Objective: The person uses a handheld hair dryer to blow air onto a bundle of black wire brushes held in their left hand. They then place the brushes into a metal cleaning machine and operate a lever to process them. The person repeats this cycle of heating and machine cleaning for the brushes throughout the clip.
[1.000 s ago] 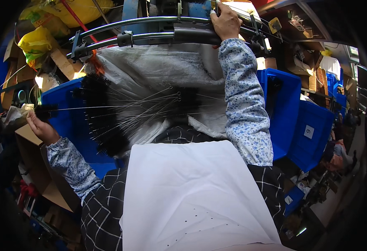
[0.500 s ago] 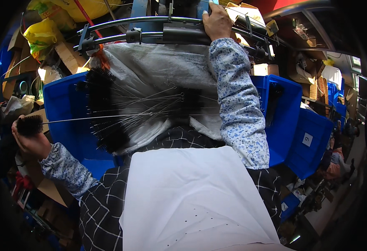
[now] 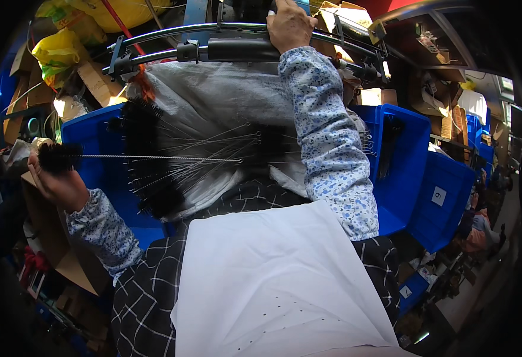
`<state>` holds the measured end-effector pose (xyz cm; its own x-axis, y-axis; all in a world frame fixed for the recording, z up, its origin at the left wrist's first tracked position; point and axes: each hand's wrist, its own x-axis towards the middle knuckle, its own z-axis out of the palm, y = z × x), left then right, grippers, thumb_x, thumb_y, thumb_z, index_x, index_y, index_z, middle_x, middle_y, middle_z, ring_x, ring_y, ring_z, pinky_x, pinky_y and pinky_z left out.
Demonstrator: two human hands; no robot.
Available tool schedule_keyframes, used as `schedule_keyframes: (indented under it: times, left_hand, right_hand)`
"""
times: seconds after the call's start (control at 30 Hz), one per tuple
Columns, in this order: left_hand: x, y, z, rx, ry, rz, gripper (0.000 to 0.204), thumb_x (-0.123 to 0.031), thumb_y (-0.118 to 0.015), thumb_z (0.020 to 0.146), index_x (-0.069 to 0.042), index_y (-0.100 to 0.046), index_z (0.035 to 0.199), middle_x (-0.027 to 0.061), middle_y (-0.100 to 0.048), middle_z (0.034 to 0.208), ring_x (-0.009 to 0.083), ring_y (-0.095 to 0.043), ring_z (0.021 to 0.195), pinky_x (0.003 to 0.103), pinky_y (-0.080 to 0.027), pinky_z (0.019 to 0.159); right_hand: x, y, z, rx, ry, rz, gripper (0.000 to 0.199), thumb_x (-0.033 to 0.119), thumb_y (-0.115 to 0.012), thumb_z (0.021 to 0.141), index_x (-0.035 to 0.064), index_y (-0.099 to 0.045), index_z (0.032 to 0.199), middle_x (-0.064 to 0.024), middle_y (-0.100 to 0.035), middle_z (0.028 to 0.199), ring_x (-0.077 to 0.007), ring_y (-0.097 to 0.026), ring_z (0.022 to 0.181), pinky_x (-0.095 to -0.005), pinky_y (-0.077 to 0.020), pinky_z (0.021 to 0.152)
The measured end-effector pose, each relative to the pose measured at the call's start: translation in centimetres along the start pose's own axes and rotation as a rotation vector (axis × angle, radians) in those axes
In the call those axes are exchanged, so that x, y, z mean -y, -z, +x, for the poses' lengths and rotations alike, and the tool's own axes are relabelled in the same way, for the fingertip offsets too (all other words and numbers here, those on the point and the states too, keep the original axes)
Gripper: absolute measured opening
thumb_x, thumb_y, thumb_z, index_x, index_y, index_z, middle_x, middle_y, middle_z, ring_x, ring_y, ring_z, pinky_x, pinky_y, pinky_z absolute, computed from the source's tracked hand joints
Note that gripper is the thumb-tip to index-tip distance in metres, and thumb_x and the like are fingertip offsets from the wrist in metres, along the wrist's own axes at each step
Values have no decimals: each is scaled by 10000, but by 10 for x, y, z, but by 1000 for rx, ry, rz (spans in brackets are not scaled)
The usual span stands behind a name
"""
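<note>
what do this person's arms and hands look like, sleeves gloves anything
Both hands are bare, no gloves: the left hand and the right hand. Both arms wear long sleeves of pale blue-white cloth with a small dark blue speckled floral print, the left sleeve gathered at the wrist, the right sleeve loose and long.

Left hand (image 3: pixel 59 181) fisted out sideways, right hand (image 3: pixel 289 27) clenched ahead.

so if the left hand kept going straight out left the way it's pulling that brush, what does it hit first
Probably the cardboard boxes stacked just past the left hand, which grips a black wire brush. Depth is unclear in this fisheye view.
</note>
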<state>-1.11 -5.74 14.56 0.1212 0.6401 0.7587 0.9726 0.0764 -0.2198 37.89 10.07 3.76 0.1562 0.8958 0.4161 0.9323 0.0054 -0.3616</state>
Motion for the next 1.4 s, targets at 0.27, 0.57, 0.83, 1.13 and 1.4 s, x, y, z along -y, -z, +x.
schedule_keyframes:
  times: [0.27,0.57,0.83,1.13,1.4]
  left_hand:
    - [0,-4,-1,16,-40,47,297,49,-528,762,98,-469,1049,148,-455,1108,217,-497,1001,278,-451,849]
    - [-70,-17,24,233,777,-1781,196,-157,-432,878,-15,-459,1011,40,-531,885,102,-539,820,218,-450,725]
    - [-126,-19,29,606,712,-1901,192,-164,-391,897,-26,-444,1020,61,-542,940,110,-549,852,231,-457,746]
    - [-136,0,-6,960,380,-1662,274,-271,-354,908,-20,-355,1018,55,-506,827,110,-543,731,195,-433,660]
    - [-14,-59,-83,1082,359,-762,236,-229,-479,863,-8,-475,946,89,-548,792,155,-531,755,265,-415,680]
  right_hand:
    - [-81,12,3,1,37,-15,318,211,-583,717,63,-569,999,-151,-587,913,-297,-551,871,-409,-402,754]
    - [-156,31,42,242,146,-104,314,318,-454,851,99,-551,1053,-100,-605,931,-233,-572,856,-315,-437,744]
    - [-98,152,-47,839,189,525,277,174,-458,864,29,-525,1090,-140,-582,974,-222,-556,884,-284,-428,779]
    - [30,83,-93,716,136,965,241,211,-416,866,9,-511,956,-176,-581,735,-312,-567,676,-363,-438,607]
    - [-55,20,-3,-110,131,-19,184,201,-535,749,113,-616,888,-91,-585,707,-267,-552,718,-382,-410,688]
